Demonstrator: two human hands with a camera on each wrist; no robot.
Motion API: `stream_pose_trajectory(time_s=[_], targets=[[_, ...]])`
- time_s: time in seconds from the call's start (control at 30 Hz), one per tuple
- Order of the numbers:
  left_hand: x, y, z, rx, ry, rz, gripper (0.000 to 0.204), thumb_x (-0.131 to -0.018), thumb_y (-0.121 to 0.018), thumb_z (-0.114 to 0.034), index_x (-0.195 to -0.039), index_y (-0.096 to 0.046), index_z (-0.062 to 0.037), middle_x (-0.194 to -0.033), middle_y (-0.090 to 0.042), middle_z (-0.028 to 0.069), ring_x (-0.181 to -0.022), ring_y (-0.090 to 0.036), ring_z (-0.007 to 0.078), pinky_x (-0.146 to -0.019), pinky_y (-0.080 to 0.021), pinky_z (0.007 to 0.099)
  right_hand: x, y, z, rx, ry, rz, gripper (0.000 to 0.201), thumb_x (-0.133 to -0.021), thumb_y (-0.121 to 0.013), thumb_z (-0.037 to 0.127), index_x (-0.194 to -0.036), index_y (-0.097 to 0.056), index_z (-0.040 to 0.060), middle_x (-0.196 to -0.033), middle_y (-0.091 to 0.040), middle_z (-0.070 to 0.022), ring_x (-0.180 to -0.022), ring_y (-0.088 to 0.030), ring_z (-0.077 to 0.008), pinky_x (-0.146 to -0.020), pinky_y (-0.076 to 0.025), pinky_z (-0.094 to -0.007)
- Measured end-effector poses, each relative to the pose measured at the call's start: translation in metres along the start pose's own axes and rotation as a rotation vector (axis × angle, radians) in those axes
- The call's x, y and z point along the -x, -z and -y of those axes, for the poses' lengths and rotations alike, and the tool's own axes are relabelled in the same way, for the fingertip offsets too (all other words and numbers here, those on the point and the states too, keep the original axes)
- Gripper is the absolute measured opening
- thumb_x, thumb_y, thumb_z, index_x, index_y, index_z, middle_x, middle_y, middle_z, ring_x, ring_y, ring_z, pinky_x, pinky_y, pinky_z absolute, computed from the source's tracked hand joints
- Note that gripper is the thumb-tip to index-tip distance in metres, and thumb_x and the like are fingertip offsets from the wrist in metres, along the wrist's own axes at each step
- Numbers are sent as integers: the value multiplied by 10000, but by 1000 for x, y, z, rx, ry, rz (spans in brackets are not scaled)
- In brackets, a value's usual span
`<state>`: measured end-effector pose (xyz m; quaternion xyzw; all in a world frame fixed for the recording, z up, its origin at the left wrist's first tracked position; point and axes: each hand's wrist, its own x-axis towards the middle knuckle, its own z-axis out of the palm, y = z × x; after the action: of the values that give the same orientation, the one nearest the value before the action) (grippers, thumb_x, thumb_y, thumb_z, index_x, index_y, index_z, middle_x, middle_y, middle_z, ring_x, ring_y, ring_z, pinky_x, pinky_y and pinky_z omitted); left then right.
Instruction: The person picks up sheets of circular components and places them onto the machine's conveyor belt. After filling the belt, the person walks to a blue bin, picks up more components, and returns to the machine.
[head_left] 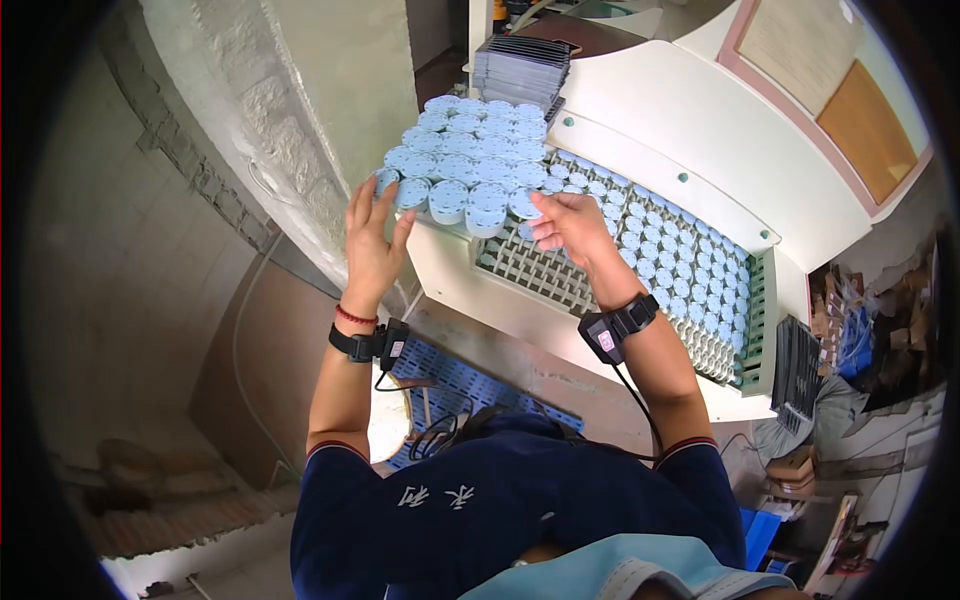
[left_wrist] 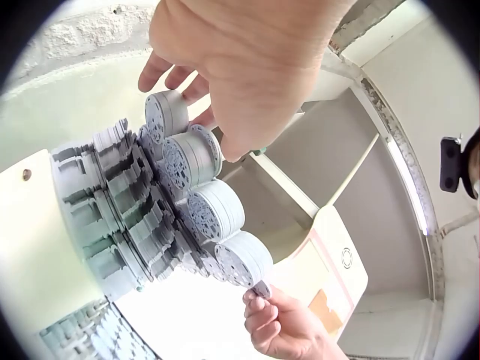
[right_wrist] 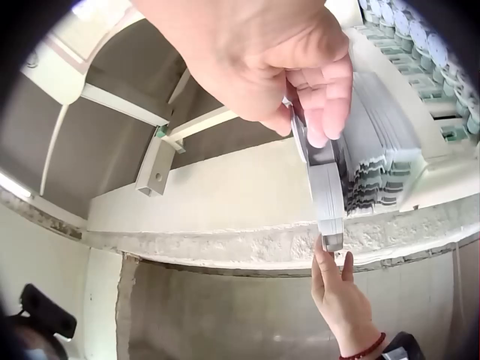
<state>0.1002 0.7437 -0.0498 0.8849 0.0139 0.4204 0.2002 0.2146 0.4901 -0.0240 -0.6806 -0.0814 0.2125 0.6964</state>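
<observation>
Light-blue, round-lobed pieces dotted with small holes form tall stacks point(head_left: 455, 165) at the left end of a white machine. Their layered sides show in the left wrist view, with a row of thick round pieces point(left_wrist: 214, 210) along the near edge. My left hand point(head_left: 370, 245) is at the row's left end, fingers mostly straight, fingertips touching the end piece. At the right end, my right hand point(head_left: 575, 225) pinches the edge of a light-blue lobed piece between thumb and fingers. The right wrist view shows the row edge-on, my left fingertips at its far end.
A green-edged rack point(head_left: 760, 310) holds many blue discs in rows, right of the stacks. Dark flat trays point(head_left: 520, 70) are piled behind, and more dark trays point(head_left: 797, 370) stand at the machine's right end. A rough wall point(head_left: 240, 110) rises on the left; a blue slatted pallet point(head_left: 440, 390) lies below.
</observation>
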Motion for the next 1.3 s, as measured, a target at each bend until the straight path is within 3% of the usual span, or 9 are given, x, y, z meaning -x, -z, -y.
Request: stream_pose_trajectory(time_s=[0.23, 0.37, 0.47, 0.57, 0.67, 0.77, 0.87, 1.07, 1.3], targets=[[9, 20, -15, 108, -49, -33, 438, -840, -597, -259, -1198, -502, -24, -1241, -446, 221, -1168, -392, 367, -935, -369, 429, 11, 23, -20, -273, 84, 1, 256, -839, -633, 227, -840, -567, -20, -657, -601, -89, -478, -547, -99, -406, -459, -216], [44, 18, -18, 516, 99, 96, 424, -860, -581, -227, -1204, -479, -1, -1167, -517, 185, -1076, -491, 297, -860, -428, 381, 74, 64, -53, -366, 153, -105, 250, -839, -635, 224, -839, -561, -15, -578, -570, -59, -425, -523, -102, -396, -440, -214], [79, -3, -15, 1125, 463, 483, 392, -905, -517, -212, -1221, -454, 11, -1109, -562, 147, -1009, -545, 244, -828, -457, 345, 128, 96, -91, -383, 178, -247, 208, -860, -606, 191, -827, -563, -10, -559, -554, -51, -399, -507, -108, -383, -402, -216], [113, -28, -18, 1356, 743, 797, 383, -947, -427, -235, -1237, -435, 15, -1100, -570, 143, -1001, -560, 248, -841, -465, 348, 176, 111, -124, -347, 176, -313, 208, -874, -582, 185, -785, -570, -3, -566, -558, -47, -412, -506, -103, -387, -406, -211], [140, -56, -31, 1693, 975, 1023, 414, -965, -358, -270, -1244, -423, 29, -1119, -562, 163, -1037, -552, 277, -845, -477, 381, 202, 112, -160, -293, 142, -375, 225, -886, -560, 198, -741, -568, 26, -581, -559, -51, -416, -502, -103, -390, -401, -205], [150, -68, -50, 1816, 1186, 1112, 422, -968, -326, -276, -1243, -407, 33, -1156, -545, 173, -1056, -545, 290, -835, -471, 397, 205, 99, -196, -344, 70, -399, 206, -872, -588, 202, -770, -597, 23, -594, -573, -43, -443, -512, -96, -415, -412, -206], [149, -68, -60, 1790, 1318, 1135, 397, -967, -315, -252, -1199, -440, 45, -1126, -560, 179, -1030, -563, 295, -802, -493, 396, 200, 85, -217, -367, -42, -368, 200, -869, -595, 215, -790, -599, 31, -622, -574, -37, -472, -517, -91, -448, -421, -209], [167, -81, -40, 1599, 1339, 998, 332, -954, -363, -207, -1136, -494, 39, -1035, -604, 161, -901, -621, 260, -669, -536, 322, 174, 71, -248, -342, -136, -308, 222, -881, -578, 233, -811, -606, 24, -616, -574, -34, -491, -530, -85, -473, -434, -208], [172, -100, -19, 1457, 1257, 949, 247, -896, -506, -140, -1057, -565, 38, -928, -637, 127, -816, -646, 217, -598, -547, 294, 165, 65, -223, -188, -228, -361, 217, -874, -582, 177, -856, -604, -38, -642, -591, -65, -528, -576, -106, -461, -484, -218]])
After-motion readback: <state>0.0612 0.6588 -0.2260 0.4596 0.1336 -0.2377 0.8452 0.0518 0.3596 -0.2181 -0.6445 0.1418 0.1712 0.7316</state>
